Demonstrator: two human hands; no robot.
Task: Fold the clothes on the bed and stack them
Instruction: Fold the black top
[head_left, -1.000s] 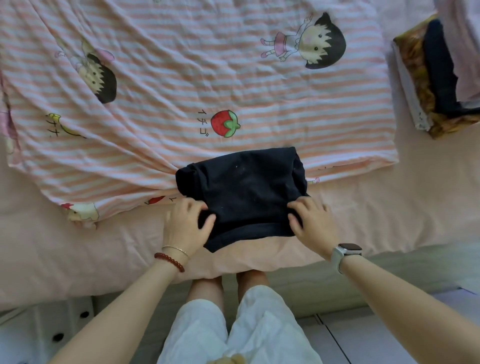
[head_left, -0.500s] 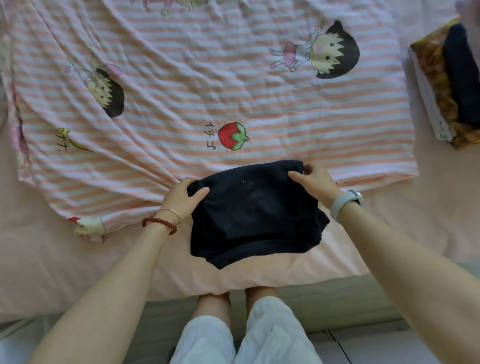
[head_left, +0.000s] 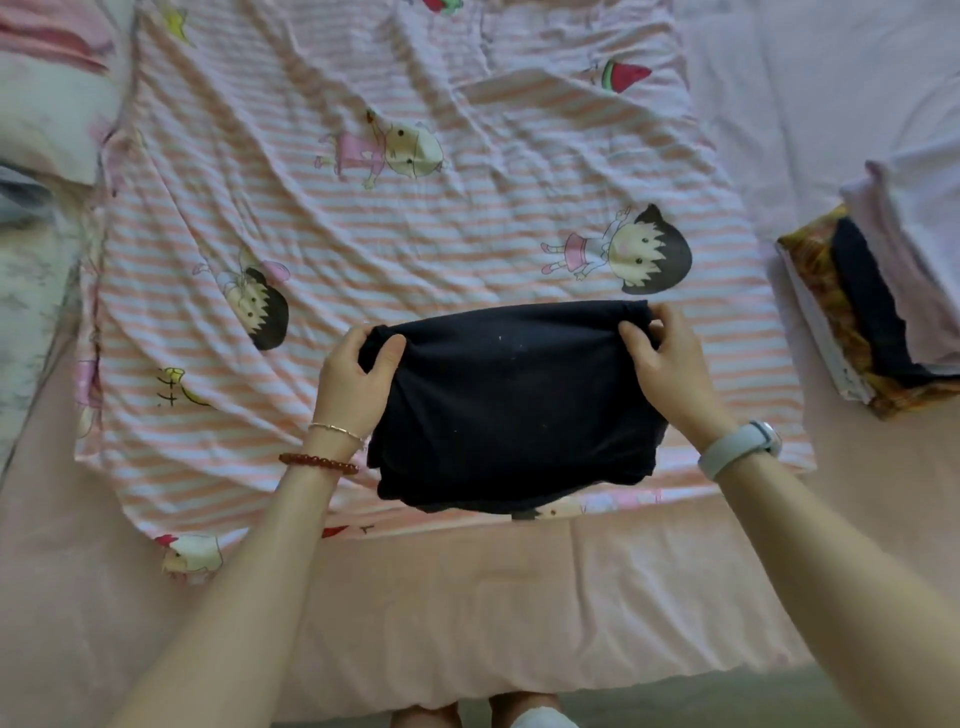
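Note:
A folded black garment (head_left: 514, 410) is held up over the striped cartoon blanket (head_left: 395, 249), near the bed's front edge. My left hand (head_left: 353, 384) grips its upper left corner, thumb over the front. My right hand (head_left: 665, 364) pinches the upper right corner. The garment's lower layers hang down in a loose uneven edge. A stack of folded clothes (head_left: 883, 306) lies at the right: a white-and-gold patterned piece at the bottom, a black piece on it, pale lilac pieces on top.
The pink bed sheet (head_left: 467, 613) runs along the front edge, with my legs just below it. A pillow (head_left: 47, 104) and grey marbled fabric (head_left: 26, 322) lie at the far left. Pale sheet lies behind the stack at the right.
Both hands moved from the garment's near edge to its far corners and lifted it off the bed. The camera view shifted forward over the bed.

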